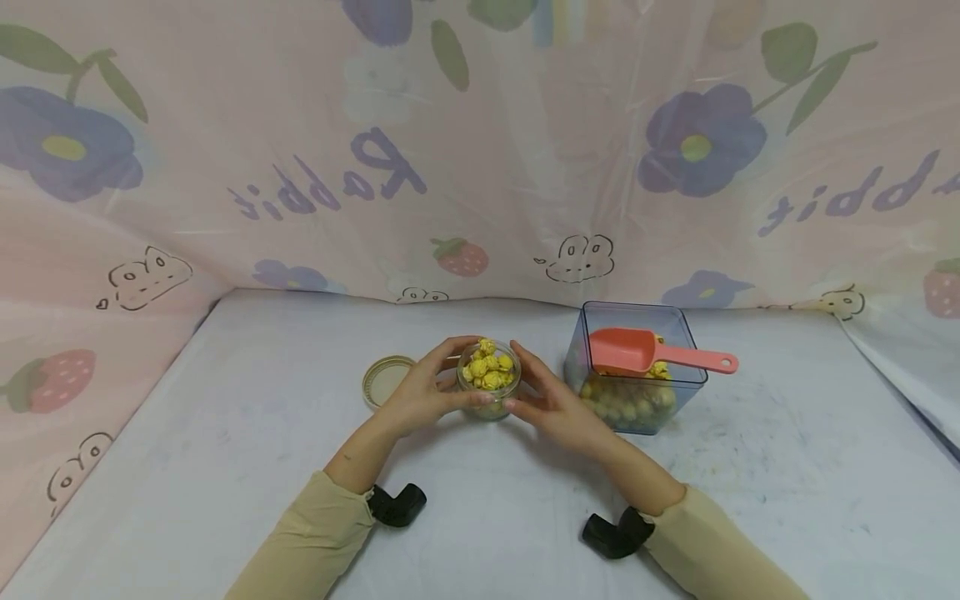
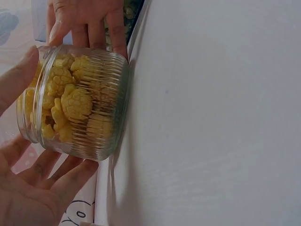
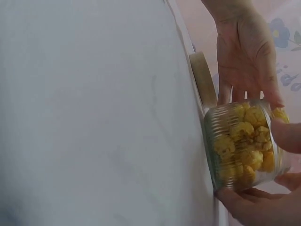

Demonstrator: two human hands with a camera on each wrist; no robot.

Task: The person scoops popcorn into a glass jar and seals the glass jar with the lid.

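Note:
A ribbed glass jar stands upright on the white table, filled to its rim with yellow popcorn. From the left side my left hand holds it, thumb at the front and fingers round the back. My right hand grips the opposite side in the same manner. Both wrist views show the fingers of each hand against the glass jar. Behind my left hand lies a round gold-rimmed lid, partly covered by that hand. In the right wrist view the lid is seen edge-on.
To the right of the jar stands a clear bluish square container partly filled with popcorn. A coral scoop rests in it, its handle sticking out over the right rim. A printed curtain hangs along the table's back edge.

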